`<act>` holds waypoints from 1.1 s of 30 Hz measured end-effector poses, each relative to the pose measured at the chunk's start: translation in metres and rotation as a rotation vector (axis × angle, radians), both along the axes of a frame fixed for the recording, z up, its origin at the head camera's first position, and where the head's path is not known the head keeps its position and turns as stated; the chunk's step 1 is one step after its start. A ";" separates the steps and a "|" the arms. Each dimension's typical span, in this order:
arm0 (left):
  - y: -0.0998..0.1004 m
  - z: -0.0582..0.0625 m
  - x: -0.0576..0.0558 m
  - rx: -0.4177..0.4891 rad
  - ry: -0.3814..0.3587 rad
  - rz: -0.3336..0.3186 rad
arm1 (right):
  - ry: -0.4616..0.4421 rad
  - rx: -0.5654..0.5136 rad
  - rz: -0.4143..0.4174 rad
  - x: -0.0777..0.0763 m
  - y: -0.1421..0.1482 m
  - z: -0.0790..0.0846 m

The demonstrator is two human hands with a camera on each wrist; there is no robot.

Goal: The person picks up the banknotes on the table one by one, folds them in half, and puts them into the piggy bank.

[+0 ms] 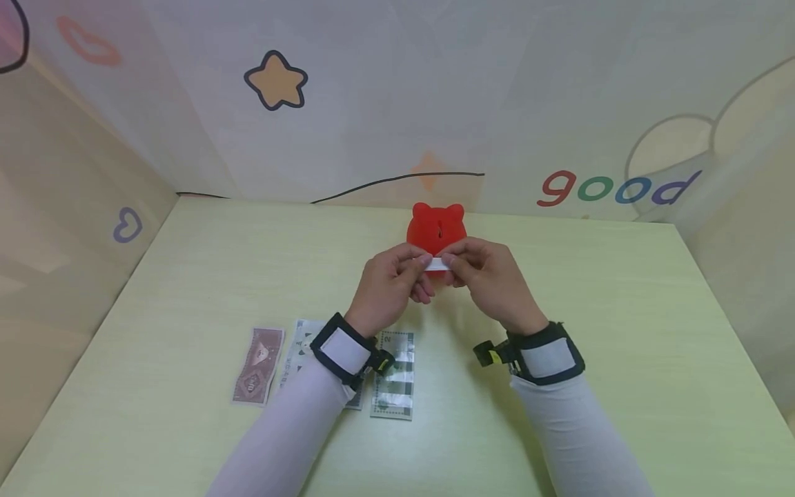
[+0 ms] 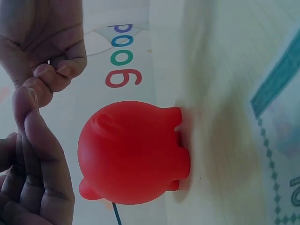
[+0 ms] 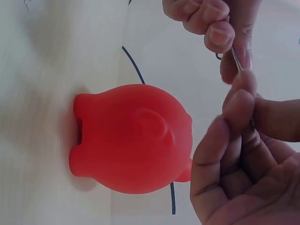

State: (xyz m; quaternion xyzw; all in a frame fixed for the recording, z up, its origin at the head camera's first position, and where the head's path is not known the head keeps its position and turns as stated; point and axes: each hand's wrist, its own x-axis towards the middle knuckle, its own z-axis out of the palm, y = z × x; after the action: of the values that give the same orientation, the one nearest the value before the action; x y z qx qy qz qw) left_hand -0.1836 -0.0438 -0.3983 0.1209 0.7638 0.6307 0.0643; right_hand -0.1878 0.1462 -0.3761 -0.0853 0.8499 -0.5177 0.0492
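1. Looks like you're in a makeshift filming booth tbh, can't tell what building.
2. Your pale surface (image 1: 621,310) is boxed in by printed walls (image 1: 435,90): cartoon star (image 1: 277,81), colourful "good" lettering (image 1: 620,188).
3. You've got camera straps (image 1: 549,355) on both wrists.

On my feeds I count two hands, a left hand (image 1: 386,284) and a right hand (image 1: 497,286), one white strip (image 1: 437,264), one red piggy bank (image 1: 427,226), two wrist straps (image 1: 344,351) and at least three banknotes (image 1: 257,366); the left sleeve (image 1: 286,435) hides whether there are more. I also count four coloured letters (image 1: 619,190) and one outlined star (image 1: 276,81).
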 end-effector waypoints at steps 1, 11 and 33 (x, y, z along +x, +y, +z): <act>0.001 -0.001 0.000 -0.005 0.000 0.000 | 0.000 0.004 -0.004 0.000 0.001 0.000; 0.004 0.000 0.001 -0.286 0.197 0.087 | 0.019 -0.016 -0.251 -0.002 0.017 0.010; 0.020 -0.020 0.001 -0.864 0.285 -0.015 | -0.003 -0.095 -0.336 -0.007 0.024 0.007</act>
State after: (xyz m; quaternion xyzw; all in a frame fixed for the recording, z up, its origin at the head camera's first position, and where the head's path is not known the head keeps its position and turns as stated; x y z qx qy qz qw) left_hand -0.1828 -0.0243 -0.4187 0.1739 0.9573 0.2307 0.0078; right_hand -0.1949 0.1700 -0.3687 0.0564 0.8268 -0.5581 -0.0409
